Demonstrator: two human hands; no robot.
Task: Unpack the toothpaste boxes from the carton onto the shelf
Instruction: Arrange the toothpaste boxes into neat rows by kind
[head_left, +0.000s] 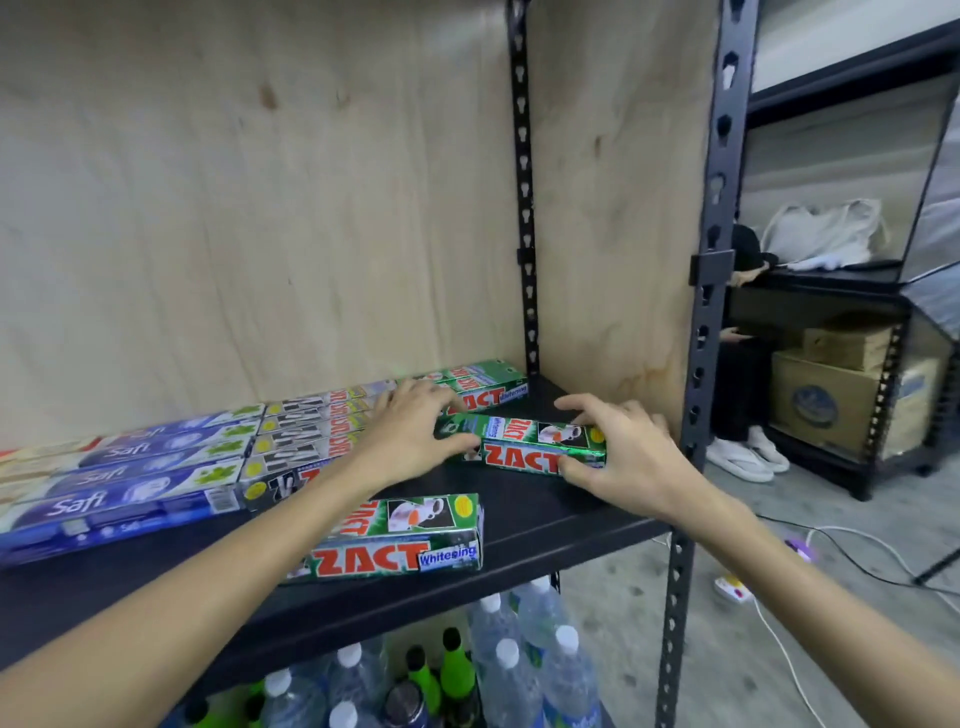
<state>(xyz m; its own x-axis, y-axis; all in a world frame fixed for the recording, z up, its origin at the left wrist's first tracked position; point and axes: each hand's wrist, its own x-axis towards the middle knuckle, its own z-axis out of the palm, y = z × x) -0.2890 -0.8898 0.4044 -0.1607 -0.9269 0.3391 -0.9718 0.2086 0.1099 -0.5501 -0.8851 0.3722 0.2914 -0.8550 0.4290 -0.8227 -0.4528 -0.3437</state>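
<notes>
While gripped, green box (524, 447) beside perhaps-bottles (498, 670).

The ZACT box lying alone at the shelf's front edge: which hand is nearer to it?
Left. The left hand is just behind the front ZACT box, its forearm passing over it; the right hand is farther back-right, gripping another green box.

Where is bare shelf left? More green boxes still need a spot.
Bare black shelf lies between the held green box and the front green box, and in the back right corner. The left is crowded with blue boxes and black-and-white boxes.
</notes>
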